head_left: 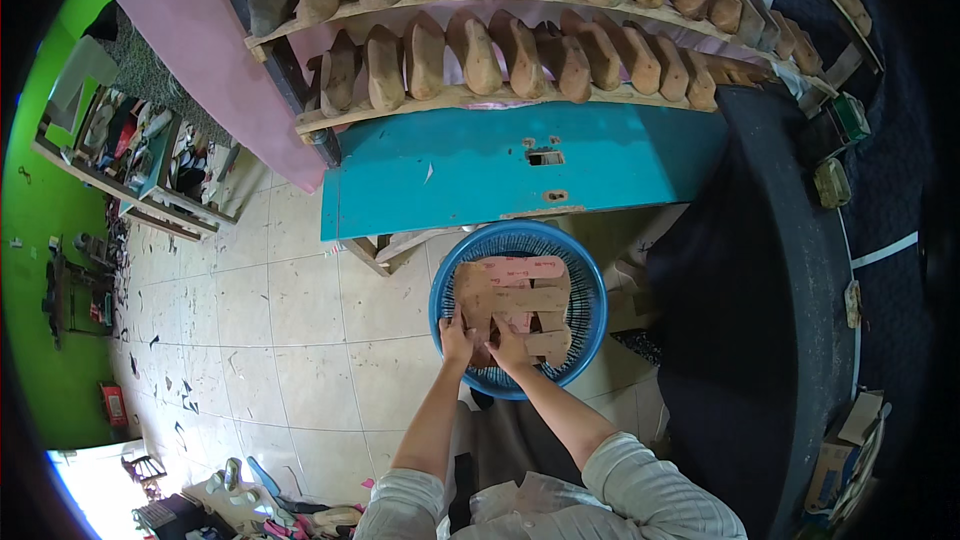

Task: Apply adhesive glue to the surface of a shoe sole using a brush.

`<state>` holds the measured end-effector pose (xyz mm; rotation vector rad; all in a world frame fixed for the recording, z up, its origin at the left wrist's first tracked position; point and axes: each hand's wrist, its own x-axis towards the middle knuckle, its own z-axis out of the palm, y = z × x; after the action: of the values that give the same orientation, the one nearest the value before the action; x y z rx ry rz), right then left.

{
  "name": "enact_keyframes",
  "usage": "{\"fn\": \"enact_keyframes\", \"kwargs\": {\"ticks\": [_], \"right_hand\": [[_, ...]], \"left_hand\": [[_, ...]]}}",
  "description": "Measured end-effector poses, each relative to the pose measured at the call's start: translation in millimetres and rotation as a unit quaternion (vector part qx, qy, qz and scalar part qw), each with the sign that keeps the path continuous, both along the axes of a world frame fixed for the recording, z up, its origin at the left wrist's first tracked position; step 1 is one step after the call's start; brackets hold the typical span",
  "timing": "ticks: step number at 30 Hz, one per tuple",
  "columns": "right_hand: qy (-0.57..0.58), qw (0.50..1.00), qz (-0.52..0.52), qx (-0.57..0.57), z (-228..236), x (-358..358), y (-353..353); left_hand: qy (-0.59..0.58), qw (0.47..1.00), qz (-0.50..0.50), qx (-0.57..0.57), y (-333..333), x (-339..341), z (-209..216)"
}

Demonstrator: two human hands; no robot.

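Note:
A round blue plastic basket (598, 325) stands low in front of me. Flat insole-shaped pieces lie across it, side by side and overlapping. At the far side is a pinkish insole (520, 269); tan insoles (530, 299) lie nearer. A long tan insole (476, 305) runs toward me at the left of the pile. My left hand (457, 342) is closed on its left edge. My right hand (511, 348) grips from the right, its thumb turned toward the left hand. The fingertips are small here, and the undersides of the pieces are hidden.
Beyond the basket is a turquoise board table (420, 175) with a cut-out. Above it, wooden shelves (420, 103) hold rows of shoe lasts (483, 52). A dark-covered bench (730, 320) rises at the right. Scraps lie on the tiled floor (300, 300); a cluttered workbench (140, 180) stands far left.

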<state>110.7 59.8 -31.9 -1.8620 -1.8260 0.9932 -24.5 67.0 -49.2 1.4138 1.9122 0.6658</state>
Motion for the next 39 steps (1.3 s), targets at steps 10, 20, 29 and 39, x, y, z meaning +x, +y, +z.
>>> {"fn": "enact_keyframes", "kwargs": {"ticks": [10, 20, 29, 39], "right_hand": [[-0.101, 0.975, 0.049, 0.192, 83.5, 25.4, -30.6], [-0.189, 0.926, -0.156, 0.288, 202.4, 147.1, -81.6], [-0.246, 0.867, -0.331, 0.282, 271.2, 288.8, -181.2], [-0.335, 0.704, -0.476, 0.408, 352.0, 447.0, -339.9]], "left_hand": [[0.01, 0.995, 0.022, 0.093, -30.1, 15.6, 48.3], [-0.035, 0.981, -0.097, 0.162, -67.2, 76.8, 163.1], [-0.013, 0.934, -0.234, 0.269, -60.9, 218.9, 218.5], [-0.228, 0.779, -0.494, 0.31, -189.8, 477.1, 317.9]]}}
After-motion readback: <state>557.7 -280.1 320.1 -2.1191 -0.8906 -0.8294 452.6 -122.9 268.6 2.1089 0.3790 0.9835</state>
